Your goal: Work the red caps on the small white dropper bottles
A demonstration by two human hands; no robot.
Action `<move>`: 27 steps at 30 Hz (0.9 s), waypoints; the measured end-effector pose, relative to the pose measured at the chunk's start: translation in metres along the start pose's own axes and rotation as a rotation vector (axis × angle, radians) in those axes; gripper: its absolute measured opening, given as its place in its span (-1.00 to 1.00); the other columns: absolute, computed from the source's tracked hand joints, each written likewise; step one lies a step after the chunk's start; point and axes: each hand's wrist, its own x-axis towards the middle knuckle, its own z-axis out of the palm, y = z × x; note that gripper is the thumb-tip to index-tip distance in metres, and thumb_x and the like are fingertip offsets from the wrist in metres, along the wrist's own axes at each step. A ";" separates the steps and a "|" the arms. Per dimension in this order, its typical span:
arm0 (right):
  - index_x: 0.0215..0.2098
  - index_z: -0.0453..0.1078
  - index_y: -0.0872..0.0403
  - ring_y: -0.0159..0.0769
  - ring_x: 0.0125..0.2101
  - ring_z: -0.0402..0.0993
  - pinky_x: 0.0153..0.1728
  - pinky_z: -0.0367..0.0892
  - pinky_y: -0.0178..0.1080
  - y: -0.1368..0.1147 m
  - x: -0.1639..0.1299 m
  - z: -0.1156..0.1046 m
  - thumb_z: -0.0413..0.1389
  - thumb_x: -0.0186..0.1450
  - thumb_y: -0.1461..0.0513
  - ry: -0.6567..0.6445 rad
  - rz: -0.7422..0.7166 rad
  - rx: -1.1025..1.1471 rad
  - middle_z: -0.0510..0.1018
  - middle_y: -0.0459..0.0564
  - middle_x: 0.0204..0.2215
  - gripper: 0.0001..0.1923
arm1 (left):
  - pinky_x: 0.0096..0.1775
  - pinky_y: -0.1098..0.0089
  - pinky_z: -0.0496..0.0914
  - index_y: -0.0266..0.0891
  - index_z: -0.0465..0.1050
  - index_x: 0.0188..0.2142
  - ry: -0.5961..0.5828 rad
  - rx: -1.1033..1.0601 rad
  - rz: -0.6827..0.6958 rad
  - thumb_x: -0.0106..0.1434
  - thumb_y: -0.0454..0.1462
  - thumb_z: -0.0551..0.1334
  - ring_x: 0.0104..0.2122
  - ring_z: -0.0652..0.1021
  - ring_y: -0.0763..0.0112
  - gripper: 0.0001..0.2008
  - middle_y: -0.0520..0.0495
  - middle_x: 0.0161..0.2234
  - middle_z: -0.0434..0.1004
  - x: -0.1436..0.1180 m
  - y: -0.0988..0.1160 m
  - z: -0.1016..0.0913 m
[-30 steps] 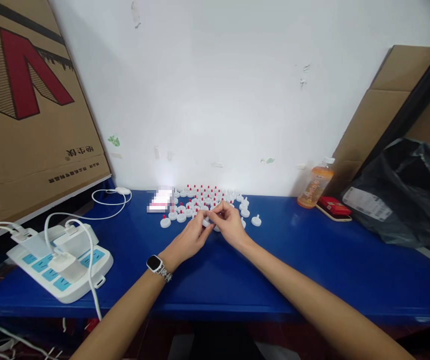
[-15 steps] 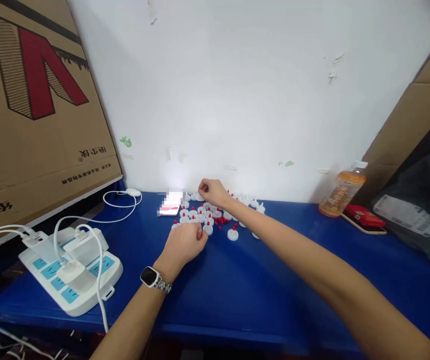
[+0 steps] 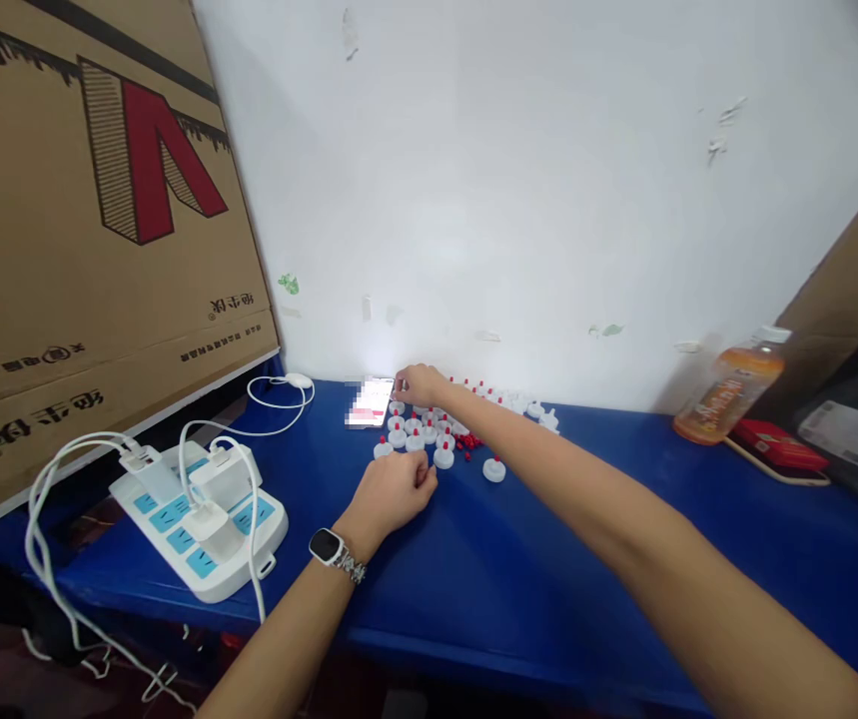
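Note:
White round nozzle caps [image 3: 493, 469], most topped with small red tips, stand grouped near the wall. Loose red tips [image 3: 467, 441] lie in a small heap among them. My right hand [image 3: 423, 385] reaches to the back left of the group, fingertips pinched together by the phone [image 3: 370, 403]; whatever is between them is too small to make out. My left hand [image 3: 393, 489] rests at the front left of the caps with its fingers curled in, and its back hides what they may hold. A watch [image 3: 326, 545] is on the left wrist.
A white power strip [image 3: 271, 529] with plugs and cables lies at left, before a large cardboard box [image 3: 196, 270]. On the right, an orange drink bottle [image 3: 732, 387] stands beside a red packet [image 3: 780, 444] on another phone. A white wall [image 3: 548, 200] backs the blue table [image 3: 518, 589].
The view has swung left, so things appear farther right. My right hand has moved left along the back caps, closer to the phone. My left hand stays in front of the caps, still curled.

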 end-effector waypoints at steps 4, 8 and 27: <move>-0.43 0.52 0.10 -0.28 -0.36 0.48 -0.33 0.25 -0.30 -0.010 -0.008 -0.003 0.22 0.17 0.31 0.059 0.036 0.068 0.62 0.02 -0.39 -0.97 | -0.46 0.38 0.09 -0.16 0.22 -0.50 0.107 -0.046 -0.042 0.36 -0.15 0.04 -0.53 0.42 0.34 -0.70 0.00 -0.57 0.36 -0.001 0.003 -0.007; -0.29 0.51 0.14 -0.37 -0.40 0.46 -0.38 0.28 -0.35 -0.006 -0.048 -0.021 0.08 0.33 0.16 0.189 0.047 0.236 0.62 0.00 -0.37 -0.78 | -0.24 0.32 0.33 -0.17 0.29 -0.28 0.422 -0.161 -0.054 0.42 -0.11 -0.03 -0.28 0.49 0.26 -0.75 -0.09 -0.31 0.44 -0.004 0.014 -0.019; -0.30 0.52 0.05 -0.15 -0.15 0.32 -0.04 0.05 -0.06 0.018 -0.192 -0.020 0.18 0.30 0.16 0.181 0.047 -0.177 0.54 0.03 -0.31 -0.87 | -0.26 0.32 0.34 -0.20 0.20 0.01 0.045 -0.383 0.106 0.42 -0.03 -0.02 -0.28 0.50 0.26 -0.66 -0.08 -0.25 0.48 -0.001 0.020 0.003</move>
